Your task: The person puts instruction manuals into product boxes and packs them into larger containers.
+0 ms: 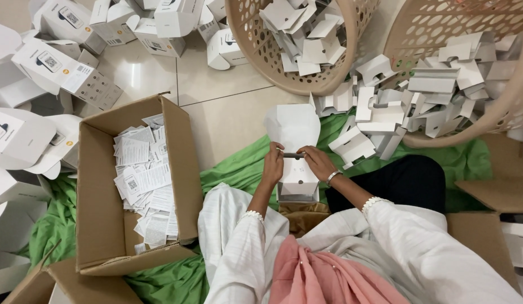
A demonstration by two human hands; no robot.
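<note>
White card makes up the small folded box (297, 169) that we see in the middle, with its top flap standing open and pointing away from the person. It sits on the person's lap, just above the green cloth (227, 169) spread on the floor. The left hand (272, 166) is closed on the left side of the small folded box, fingers curled around its edge. The right hand (317, 163) is closed on the right side, and a silver bangle (332, 177) shows at that wrist. Between the two hands a thin dark bar lies across the box; we cannot tell what it is.

To the left of the small folded box stands a big brown cardboard carton (177, 146) with its flaps open. Inside it lies a heap of little white paper leaflets (146, 186). Further left of the small folded box, many larger white boxes (53, 67) lie scattered on the pale tiled floor (216, 79).

Beyond the small folded box stands a round tan plastic basket (244, 34) full of folded white card pieces. To the right of the small folded box a second tan basket (436, 22) lies tipped over, and white card pieces (379, 112) spill from it onto the green cloth. Near us, below the small folded box, we see white sleeves and a pink scarf (323, 276).
</note>
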